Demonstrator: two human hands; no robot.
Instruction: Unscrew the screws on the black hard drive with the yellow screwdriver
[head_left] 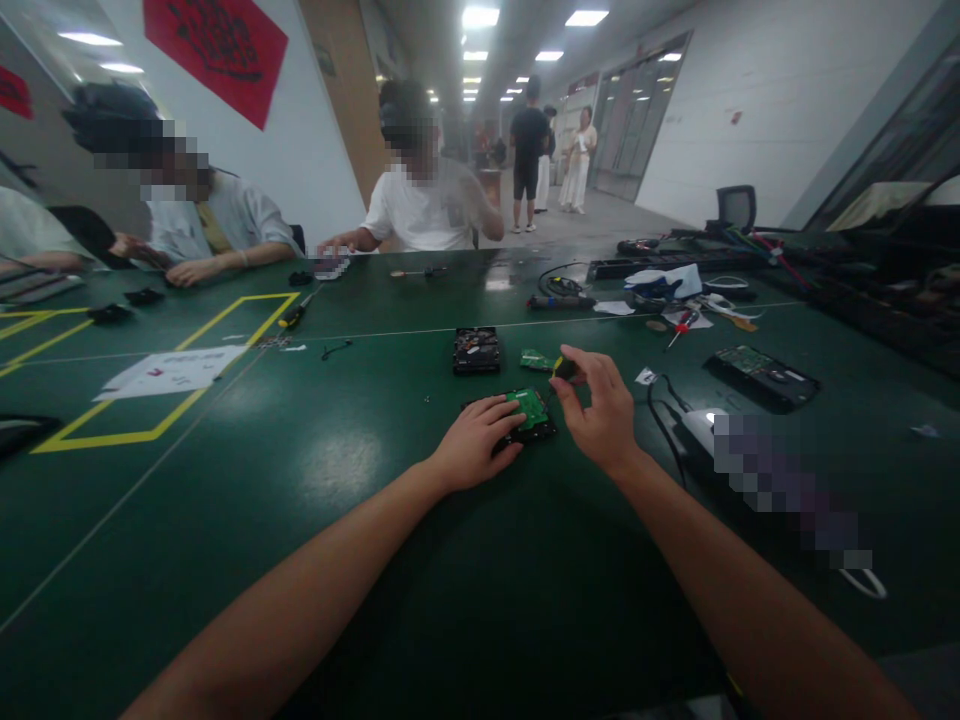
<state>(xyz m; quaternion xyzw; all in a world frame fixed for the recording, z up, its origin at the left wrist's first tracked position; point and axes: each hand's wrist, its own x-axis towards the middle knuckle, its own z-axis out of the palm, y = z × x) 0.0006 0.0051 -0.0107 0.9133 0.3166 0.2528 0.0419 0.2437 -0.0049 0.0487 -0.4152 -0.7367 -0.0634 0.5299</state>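
Observation:
My left hand lies over a black hard drive with a green circuit board on top, its fingers curled on the drive's near left side. My right hand is closed round a small black-and-yellow screwdriver, whose tip points down at the board's far right corner. A second black hard drive lies just beyond, and a loose green circuit board rests beside it.
The green table carries yellow tape lines, a paper sheet, a screwdriver, another drive, cables and tools at the right. Two people sit across the table; others stand in the corridor.

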